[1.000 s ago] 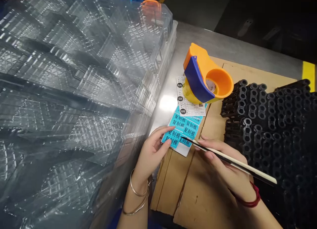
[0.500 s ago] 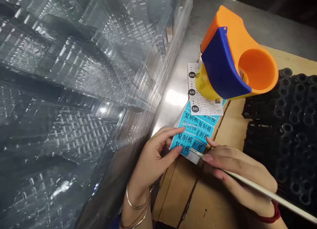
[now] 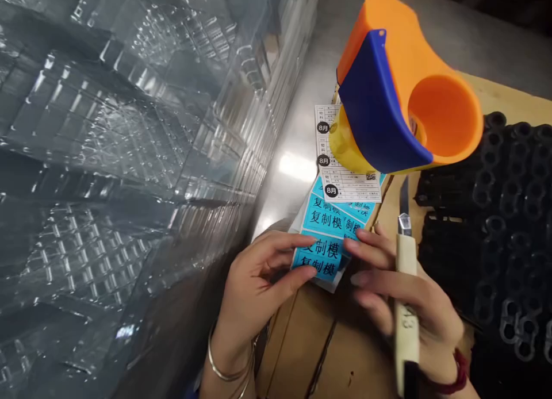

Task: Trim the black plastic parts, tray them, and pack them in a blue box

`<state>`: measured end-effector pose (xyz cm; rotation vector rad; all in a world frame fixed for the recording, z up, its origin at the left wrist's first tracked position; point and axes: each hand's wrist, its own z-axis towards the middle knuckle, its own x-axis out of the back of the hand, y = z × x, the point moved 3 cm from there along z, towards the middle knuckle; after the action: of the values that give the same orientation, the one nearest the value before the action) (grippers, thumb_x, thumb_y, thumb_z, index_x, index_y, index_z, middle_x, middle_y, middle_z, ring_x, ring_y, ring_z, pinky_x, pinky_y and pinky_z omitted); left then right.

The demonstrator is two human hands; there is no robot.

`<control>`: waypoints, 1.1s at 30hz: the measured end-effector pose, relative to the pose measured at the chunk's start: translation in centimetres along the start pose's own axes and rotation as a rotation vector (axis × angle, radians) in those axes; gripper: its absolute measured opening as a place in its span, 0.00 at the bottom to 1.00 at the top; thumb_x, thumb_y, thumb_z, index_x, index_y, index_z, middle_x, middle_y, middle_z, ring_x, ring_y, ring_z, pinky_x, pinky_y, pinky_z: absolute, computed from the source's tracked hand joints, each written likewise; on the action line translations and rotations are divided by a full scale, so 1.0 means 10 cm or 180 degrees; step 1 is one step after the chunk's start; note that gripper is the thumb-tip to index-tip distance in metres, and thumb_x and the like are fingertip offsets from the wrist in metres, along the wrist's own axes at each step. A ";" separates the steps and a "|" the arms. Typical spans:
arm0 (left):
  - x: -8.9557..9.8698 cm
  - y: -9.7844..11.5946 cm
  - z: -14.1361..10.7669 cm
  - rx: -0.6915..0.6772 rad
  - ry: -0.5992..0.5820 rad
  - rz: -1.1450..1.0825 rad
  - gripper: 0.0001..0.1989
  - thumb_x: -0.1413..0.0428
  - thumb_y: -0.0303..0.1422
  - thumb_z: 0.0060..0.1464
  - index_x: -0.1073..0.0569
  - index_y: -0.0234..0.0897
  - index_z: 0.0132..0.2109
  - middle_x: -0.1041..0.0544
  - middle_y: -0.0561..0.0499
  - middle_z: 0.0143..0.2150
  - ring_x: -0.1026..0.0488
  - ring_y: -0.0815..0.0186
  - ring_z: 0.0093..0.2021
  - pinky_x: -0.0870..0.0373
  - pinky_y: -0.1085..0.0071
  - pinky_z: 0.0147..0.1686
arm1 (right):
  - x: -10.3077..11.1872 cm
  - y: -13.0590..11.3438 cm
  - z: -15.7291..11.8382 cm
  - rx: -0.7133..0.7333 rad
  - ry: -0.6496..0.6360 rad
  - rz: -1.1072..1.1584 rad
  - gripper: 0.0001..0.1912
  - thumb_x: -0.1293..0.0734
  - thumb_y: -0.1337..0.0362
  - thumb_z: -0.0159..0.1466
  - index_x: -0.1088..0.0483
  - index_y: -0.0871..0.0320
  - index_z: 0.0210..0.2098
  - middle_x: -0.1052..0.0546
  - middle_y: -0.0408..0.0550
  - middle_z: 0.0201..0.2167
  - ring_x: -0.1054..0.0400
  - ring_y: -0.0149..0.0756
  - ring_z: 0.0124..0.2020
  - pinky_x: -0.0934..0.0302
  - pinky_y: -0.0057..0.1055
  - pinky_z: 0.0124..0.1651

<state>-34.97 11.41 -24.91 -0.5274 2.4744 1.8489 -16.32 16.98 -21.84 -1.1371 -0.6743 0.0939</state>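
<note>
The right hand has swung the craft knife upright in a clenched grip, while the left hand rests open on the blue label sheet.

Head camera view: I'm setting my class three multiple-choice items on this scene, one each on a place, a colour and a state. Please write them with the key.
1. In this view, on which side of the blue labels lies the stack of clear plastic trays?
A) Left  B) Right  C) Underneath

2. What colour is the cord on the wrist?
A) Red  B) Blue  C) White

3. What state is the craft knife in?
A) Lying on the cardboard  B) Held in the right hand  C) Stuck in the labels

Answers:
1. A, the trays fill the left of the view.
2. A, the cord shows red.
3. B, the fingers curl around its handle.
</note>
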 end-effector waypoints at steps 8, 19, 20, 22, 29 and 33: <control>-0.12 0.17 0.13 -0.0401 0.0130 -0.0144 0.12 0.36 0.20 0.51 0.20 0.43 0.40 0.21 0.57 0.36 0.20 0.74 0.35 0.23 0.87 0.36 | -0.21 0.01 0.28 0.0124 0.0414 0.0333 0.13 0.28 0.71 0.64 0.37 0.53 0.34 0.18 0.45 0.44 0.24 0.40 0.51 0.40 0.49 0.68; -0.10 0.07 0.24 -0.0441 -0.0086 -0.0054 0.12 0.36 0.24 0.54 0.20 0.45 0.44 0.17 0.55 0.42 0.18 0.71 0.40 0.22 0.84 0.40 | -0.29 -0.01 0.19 -0.0035 0.0809 0.0522 0.18 0.28 0.79 0.60 0.38 0.54 0.35 0.18 0.44 0.43 0.23 0.34 0.47 0.36 0.39 0.65; -0.09 0.06 0.23 -0.0439 -0.0069 -0.0022 0.12 0.36 0.25 0.54 0.20 0.45 0.44 0.17 0.55 0.41 0.18 0.71 0.39 0.21 0.83 0.40 | -0.31 -0.02 0.17 -0.0099 0.0890 0.0555 0.18 0.28 0.80 0.60 0.38 0.53 0.36 0.18 0.43 0.43 0.23 0.34 0.47 0.36 0.39 0.65; -0.07 0.05 0.21 -0.0429 -0.0052 0.0044 0.11 0.35 0.25 0.54 0.19 0.44 0.43 0.17 0.55 0.40 0.18 0.71 0.39 0.21 0.83 0.40 | -0.35 -0.03 0.13 -0.0262 0.1151 0.0618 0.19 0.29 0.80 0.60 0.38 0.53 0.38 0.19 0.42 0.44 0.24 0.33 0.48 0.38 0.39 0.66; -0.08 0.02 0.21 -0.0395 0.0009 0.0204 0.05 0.35 0.28 0.54 0.19 0.41 0.39 0.17 0.53 0.37 0.19 0.69 0.37 0.21 0.81 0.39 | -0.39 -0.01 0.06 -0.0569 0.1307 0.0531 0.17 0.28 0.76 0.61 0.40 0.52 0.35 0.19 0.39 0.38 0.26 0.37 0.50 0.43 0.45 0.65; -0.10 0.02 0.21 -0.0385 -0.0055 0.0242 0.03 0.35 0.29 0.55 0.20 0.42 0.38 0.18 0.54 0.35 0.20 0.70 0.36 0.22 0.80 0.38 | -0.39 0.03 0.05 -0.0570 0.1299 0.0574 0.18 0.29 0.76 0.61 0.41 0.52 0.35 0.20 0.38 0.35 0.26 0.38 0.42 0.41 0.44 0.59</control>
<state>-34.52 13.70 -25.17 -0.4239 2.4160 2.0319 -19.60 15.95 -23.73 -1.3392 -0.2193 -0.0471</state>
